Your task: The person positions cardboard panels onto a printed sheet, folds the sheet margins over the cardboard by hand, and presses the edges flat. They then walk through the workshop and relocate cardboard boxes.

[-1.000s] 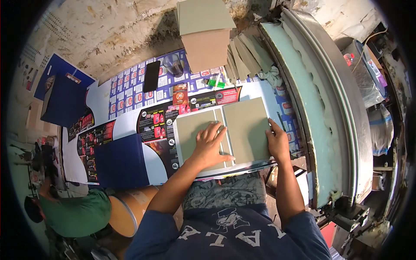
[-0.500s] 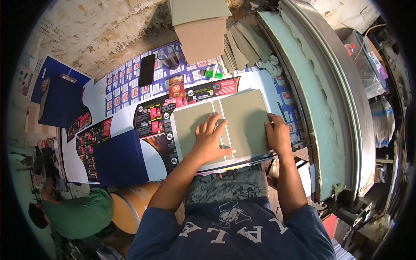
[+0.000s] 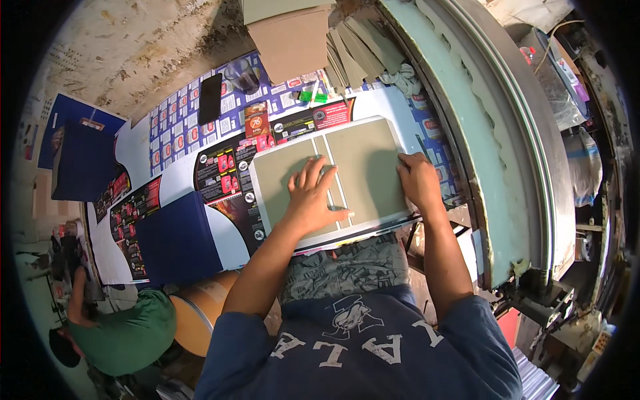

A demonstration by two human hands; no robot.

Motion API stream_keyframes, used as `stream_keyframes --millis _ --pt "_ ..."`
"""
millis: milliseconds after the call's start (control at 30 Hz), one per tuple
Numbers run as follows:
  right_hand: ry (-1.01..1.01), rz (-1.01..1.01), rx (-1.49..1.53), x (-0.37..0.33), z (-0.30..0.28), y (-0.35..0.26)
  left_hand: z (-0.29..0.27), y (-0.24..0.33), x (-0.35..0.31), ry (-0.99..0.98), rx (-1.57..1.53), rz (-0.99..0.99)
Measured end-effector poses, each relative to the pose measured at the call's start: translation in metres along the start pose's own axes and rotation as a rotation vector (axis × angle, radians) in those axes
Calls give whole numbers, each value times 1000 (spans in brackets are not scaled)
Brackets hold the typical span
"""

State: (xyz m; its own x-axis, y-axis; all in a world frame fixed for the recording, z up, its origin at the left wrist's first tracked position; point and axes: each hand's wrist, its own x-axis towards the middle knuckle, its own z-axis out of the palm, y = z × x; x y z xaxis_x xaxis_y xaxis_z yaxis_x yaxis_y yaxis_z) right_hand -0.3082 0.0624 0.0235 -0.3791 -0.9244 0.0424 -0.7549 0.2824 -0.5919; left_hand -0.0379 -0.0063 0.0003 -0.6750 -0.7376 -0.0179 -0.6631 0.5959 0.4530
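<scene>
Head view: two grey-green boards lie flat on a white sheet (image 3: pixel 259 187) in front of me, a narrow strip (image 3: pixel 323 145) of the same colour between them with a thin white gap on either side. They sit at the near edge of the table (image 3: pixel 227 230), above my lap. Taken together, the set has its long axis across my body, slanted so that the right end lies farther from me than the left. The strip's long axis runs the other way, from the far side toward me, its near end leaning to the right.

My left hand (image 3: pixel 312 193) lies palm down with fingers spread, over the left board (image 3: pixel 277 180) and the strip, its thumb stretched toward the right board (image 3: pixel 370 157). My right hand (image 3: pixel 420 180) is at the outer edge of the right board, fingers bent; I cannot tell whether it pinches anything.

Left of the boards, a dark blue panel (image 3: pixel 177 237) lies at the table's near edge. Beyond them are a reddish-brown packet (image 3: pixel 257 120), a black phone (image 3: pixel 211 99) and a clear glass (image 3: pixel 241 77), with a tall stack of boards (image 3: pixel 287 50) farther back.
</scene>
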Motion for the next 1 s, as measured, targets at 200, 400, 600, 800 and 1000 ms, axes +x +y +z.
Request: stream_keyframes --millis 200,400,600,800,1000 --pt "-48 54 -69 2 -2 -2 -1 1 0 -1 -12 -9" --pt "-13 20 -71 1 -4 -5 -2 1 0 -14 5 -10" --pt "-44 -55 -144 5 -4 -1 -4 3 1 -21 -13 -20" --pt "-112 -9 -220 7 0 -4 -4 3 1 -38 -6 -24" --pt "-114 -53 -177 10 -4 -1 -3 1 0 -8 -16 7"
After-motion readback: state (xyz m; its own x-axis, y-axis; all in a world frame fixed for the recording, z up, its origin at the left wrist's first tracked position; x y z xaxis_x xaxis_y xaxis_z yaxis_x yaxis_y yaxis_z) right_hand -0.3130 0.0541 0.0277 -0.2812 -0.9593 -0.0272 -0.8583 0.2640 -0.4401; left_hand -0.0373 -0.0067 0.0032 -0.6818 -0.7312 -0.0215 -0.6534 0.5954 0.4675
